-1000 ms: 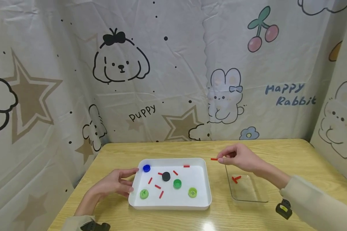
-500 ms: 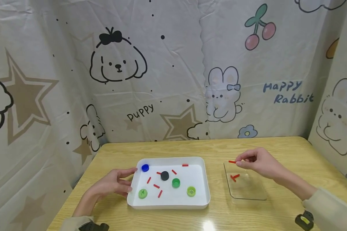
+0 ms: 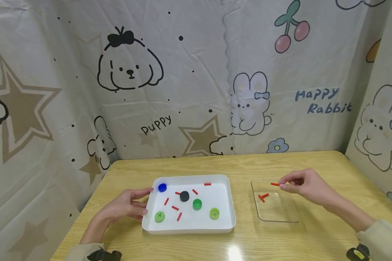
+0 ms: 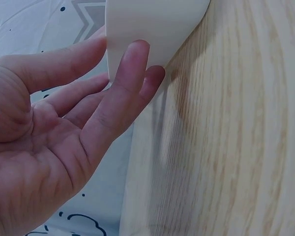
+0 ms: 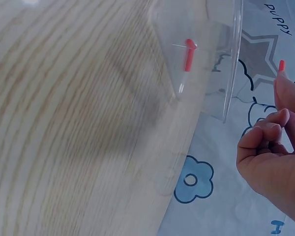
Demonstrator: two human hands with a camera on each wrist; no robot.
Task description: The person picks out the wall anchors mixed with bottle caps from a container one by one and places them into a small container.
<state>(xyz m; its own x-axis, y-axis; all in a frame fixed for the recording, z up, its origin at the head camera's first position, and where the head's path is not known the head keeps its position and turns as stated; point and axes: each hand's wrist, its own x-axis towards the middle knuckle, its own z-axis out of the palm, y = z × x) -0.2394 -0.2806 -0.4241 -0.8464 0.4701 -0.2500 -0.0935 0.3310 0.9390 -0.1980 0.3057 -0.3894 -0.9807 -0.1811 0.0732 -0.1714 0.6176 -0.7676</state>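
Observation:
Between thumb and fingertips, my right hand pinches a small red stick. It hovers over the back part of a clear plastic box, which holds a few red sticks. At the left end of a white tray, my left hand touches the outer wall with fairly straight fingers, as the left wrist view also shows. Several red sticks lie scattered in the tray. Only the tip of the pinched stick shows in the right wrist view.
Among the sticks in the tray are bottle caps: blue, black, dark green and two light green ones. A printed curtain hangs behind the wooden table.
My right hand has carried the red stick rightward from the gap between tray and clear box to above the box. The left hand has stayed at the tray's end. The view has shifted slightly.

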